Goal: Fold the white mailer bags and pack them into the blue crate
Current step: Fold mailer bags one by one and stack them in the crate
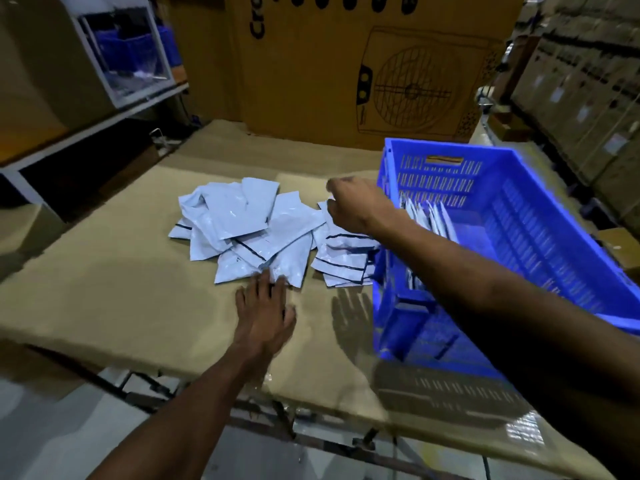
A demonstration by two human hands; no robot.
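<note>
1. Large printed carton point(363, 64): stands upright at the far edge of the work surface, well beyond both sets of fingers; a fan drawing shows on its face.
2. Cardboard-covered table point(104, 289): brown sheet lying under everything; the left hand's palm lies low over it.
3. Blue crate point(519, 237): slatted plastic, to the right of both hands, tilted in this wide view. The right forearm crosses over its near-left corner.
4. Packed mailer bags point(429, 216): folded white bags standing on edge inside the crate against its left wall, just right of the right wrist.
5. Loose pile of white mailer bags point(249, 226): unfolded bags overlapping on the table, directly beyond the left fingertips and left of the right hand.
6. Smaller stack of mailer bags point(343, 261): dark-striped bags lying flat, below the right hand and touching the crate's left wall.
7. Left hand point(265, 311): palm down, fingers point(263, 282) straight and spread, tips touching the near edge of the loose pile; nothing is gripped.
8. Right hand point(353, 206): raised above the smaller stack, fingers curled inward; whether they pinch a bag cannot be told, since the back of the hand hides them.
</note>
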